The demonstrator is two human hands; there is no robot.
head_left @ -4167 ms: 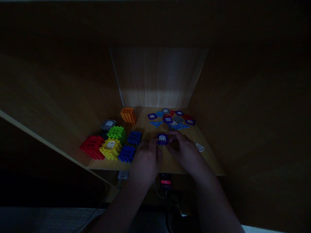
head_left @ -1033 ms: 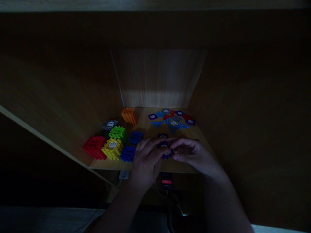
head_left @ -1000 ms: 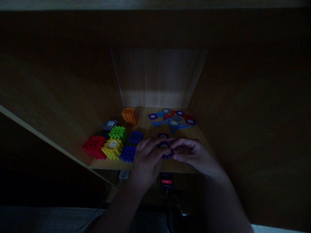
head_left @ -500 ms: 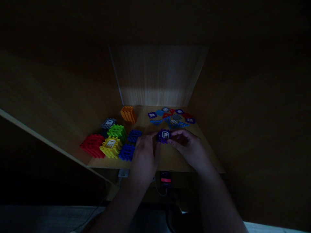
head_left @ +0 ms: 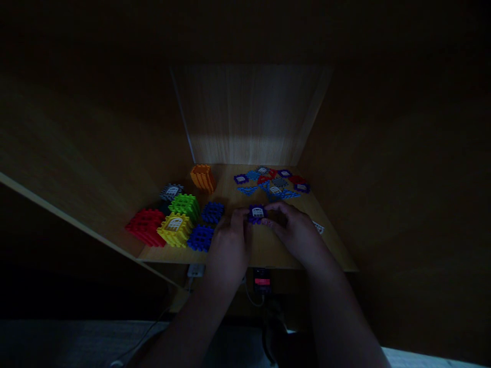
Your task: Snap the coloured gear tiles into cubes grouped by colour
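Purple tile [head_left: 257,220] moved forward, squarish, toothed edges, white arched window [head_left: 258,211] inset.

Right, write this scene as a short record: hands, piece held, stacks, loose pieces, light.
Left hand: holding the purple piece by its left edge
Right hand: holding its right edge
Purple piece: white window in middle
Stacks, left side: red stack, yellow stack, green stack, orange stack, two blue stacks
Grey piece: near green stack
Loose pieces: beyond the hands; blue, red, purple, grey
White piece: partly behind right hand
Light: dim
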